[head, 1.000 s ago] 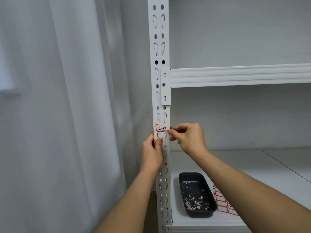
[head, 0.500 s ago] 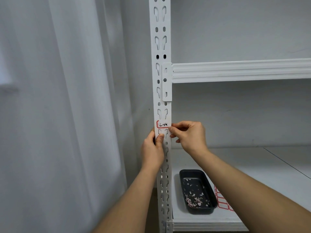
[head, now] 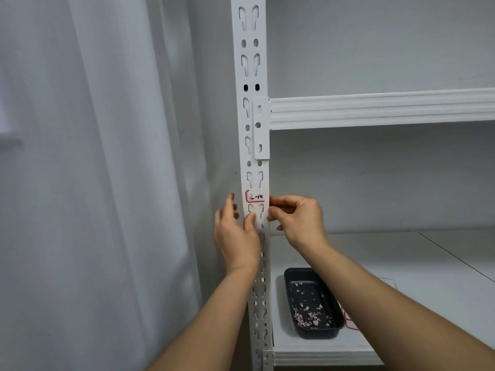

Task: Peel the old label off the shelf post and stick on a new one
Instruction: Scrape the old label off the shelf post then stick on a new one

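2 hands at the shelf post (head: 251,167) — old label (head: 255,196) not off yet.

Left hand (head: 235,234) has loosened since 1 second ago: thumb still pressed to the post below the label, fingers now spread off its left side. Right hand (head: 297,218) stays curled at the label's right edge — whether it pinches a lifted corner is hard to tell. Peeling looks barely begun. Behind the right forearm, a red-edged label sheet (head: 349,321) is mostly hidden beside the black tray (head: 288,277) of scraps.

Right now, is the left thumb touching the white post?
Touching. The head view shows the left hand pressing its thumb tip flat on the shelf post, just below the label.
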